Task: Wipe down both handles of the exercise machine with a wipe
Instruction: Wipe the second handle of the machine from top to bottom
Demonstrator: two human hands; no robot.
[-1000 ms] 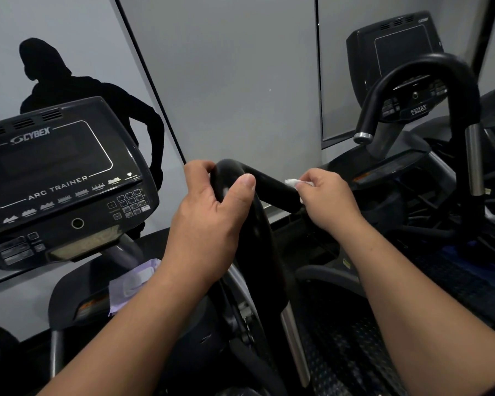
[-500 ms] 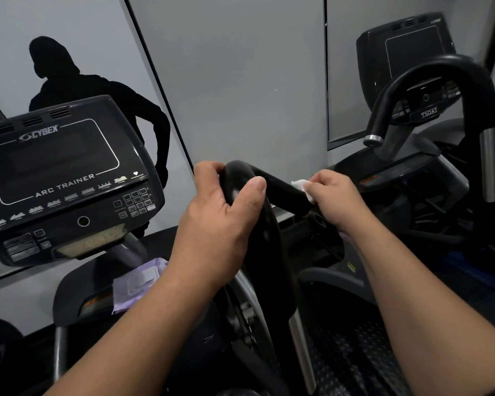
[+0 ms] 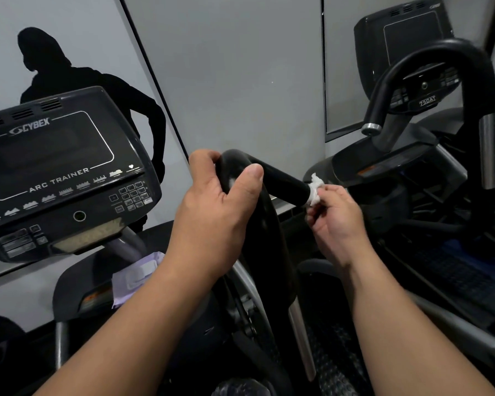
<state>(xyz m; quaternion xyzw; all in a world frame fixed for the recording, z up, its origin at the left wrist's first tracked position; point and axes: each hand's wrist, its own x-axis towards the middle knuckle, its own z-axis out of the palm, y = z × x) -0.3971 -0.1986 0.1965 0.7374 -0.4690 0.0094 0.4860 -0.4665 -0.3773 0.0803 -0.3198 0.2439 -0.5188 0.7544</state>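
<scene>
A black curved handle [image 3: 283, 181] of the exercise machine rises in the middle of the view. My left hand [image 3: 212, 212] grips the top of its bend, thumb over the front. My right hand [image 3: 335, 221] pinches a crumpled white wipe [image 3: 315, 190] against the handle's free end, where the grip stops. A second black looped handle [image 3: 452, 61] with a silver end cap stands at the upper right, untouched.
The machine's console [image 3: 57, 172] marked ARC TRAINER sits at left. Below it a purple pack of wipes [image 3: 137, 275] lies on the machine's tray. A neighbouring machine with its own console [image 3: 403, 38] fills the right side. A grey wall is ahead.
My right hand has slid with the wipe down the handle's bar to its free end, and more of the wipe shows. My left hand keeps its grip on the bend.
</scene>
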